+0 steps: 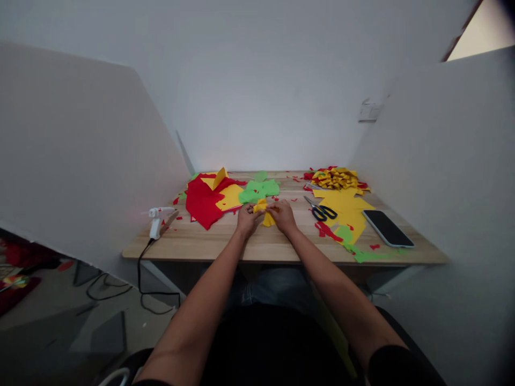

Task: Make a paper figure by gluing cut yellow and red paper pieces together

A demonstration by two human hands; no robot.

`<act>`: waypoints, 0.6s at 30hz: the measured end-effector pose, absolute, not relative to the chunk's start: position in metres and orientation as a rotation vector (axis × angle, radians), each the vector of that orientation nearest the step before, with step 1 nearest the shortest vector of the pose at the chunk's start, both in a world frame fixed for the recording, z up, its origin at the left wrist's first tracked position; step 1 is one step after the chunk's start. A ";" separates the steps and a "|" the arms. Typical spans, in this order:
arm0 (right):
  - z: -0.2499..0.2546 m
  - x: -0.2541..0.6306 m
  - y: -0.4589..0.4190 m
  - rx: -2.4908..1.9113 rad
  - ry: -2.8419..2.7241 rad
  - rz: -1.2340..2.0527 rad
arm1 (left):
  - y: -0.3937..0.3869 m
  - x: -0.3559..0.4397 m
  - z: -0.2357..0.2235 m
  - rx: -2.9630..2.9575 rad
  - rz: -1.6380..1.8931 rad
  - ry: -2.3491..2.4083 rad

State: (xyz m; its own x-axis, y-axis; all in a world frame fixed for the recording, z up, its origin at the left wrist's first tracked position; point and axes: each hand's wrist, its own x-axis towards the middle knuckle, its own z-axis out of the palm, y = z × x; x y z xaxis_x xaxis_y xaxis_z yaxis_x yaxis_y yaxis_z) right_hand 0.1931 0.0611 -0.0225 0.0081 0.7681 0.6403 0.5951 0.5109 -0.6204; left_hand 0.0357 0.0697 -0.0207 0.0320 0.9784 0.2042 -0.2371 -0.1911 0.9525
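Observation:
Between my two hands, over the near middle of the table, is a small folded yellow piece (268,220) that looks like felt or craft paper. My left hand (247,220) pinches its left side with closed fingers. On the other side, my right hand (284,215) grips its right edge, thumb and fingers together. Just beyond my hands lie green pieces (260,188) with rounded edges. Scissors (322,210) with dark handles rest to the right of my right hand, their blades pointing away to the left.
A white hot glue gun (156,224) stands at the left edge, its black cord hanging down. Red sheets (204,203) lie back left. Cut yellow sheets (345,206), a heap of gathered yellow pieces (338,178) and a phone (387,228) occupy the right. White panels enclose the table.

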 end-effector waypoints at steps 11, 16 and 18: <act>-0.025 0.193 0.062 -1.131 -1.551 0.366 | 0.072 0.042 -0.025 1.304 1.387 0.930; -0.027 0.195 0.064 -1.089 -1.479 0.512 | 0.072 0.042 -0.025 1.351 1.374 0.958; -0.029 0.195 0.067 -1.075 -1.468 0.582 | 0.071 0.042 -0.025 1.387 1.358 0.967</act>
State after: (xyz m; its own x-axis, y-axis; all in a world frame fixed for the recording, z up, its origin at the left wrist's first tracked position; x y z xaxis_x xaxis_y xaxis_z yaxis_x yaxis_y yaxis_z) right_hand 0.1954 0.0666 -0.0288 0.0888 0.8636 0.4963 0.2893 0.4545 -0.8425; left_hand 0.0421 0.0711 -0.0255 0.0761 0.9633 0.2575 -0.0719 -0.2522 0.9650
